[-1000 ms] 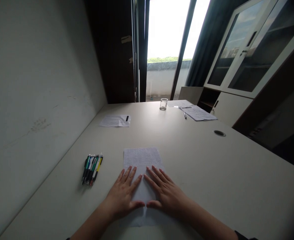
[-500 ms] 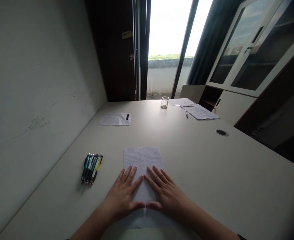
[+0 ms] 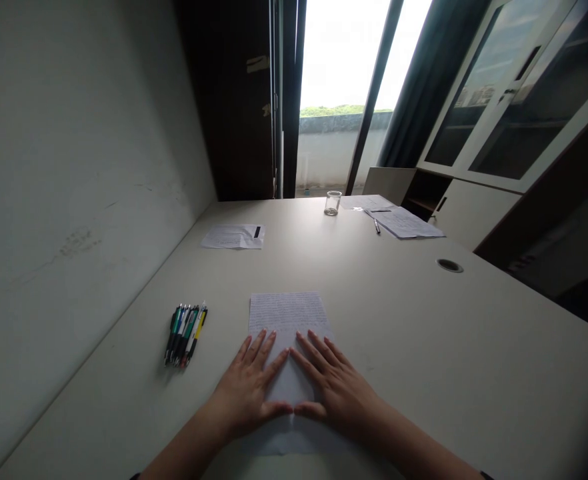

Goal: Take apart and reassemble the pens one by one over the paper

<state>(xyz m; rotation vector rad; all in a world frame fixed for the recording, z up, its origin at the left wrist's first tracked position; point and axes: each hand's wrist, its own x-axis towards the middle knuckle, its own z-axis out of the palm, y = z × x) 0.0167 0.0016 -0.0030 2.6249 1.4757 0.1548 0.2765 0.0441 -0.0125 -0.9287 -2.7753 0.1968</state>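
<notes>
From where I'm standing, the handwritten sheet (image 3: 290, 383) lies at six o'clock on the white table (image 3: 454, 347). The left hand (image 3: 247, 383) and right hand (image 3: 337, 383) press flat on it, fingers spread, gripping nothing, thumb and index tips all but meeting. Tight lines of script, too small to read, cross its top; the hands hide its sides and shadow dims the bottom. Pens (image 3: 186, 335) lie toward ten o'clock, a glass (image 3: 332, 204) just past twelve.

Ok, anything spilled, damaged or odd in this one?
No spill shows on the table. The left wall has smudges and scratches, and the dark panel by the window carries pale, torn-looking patches. Both look like wear.
</notes>
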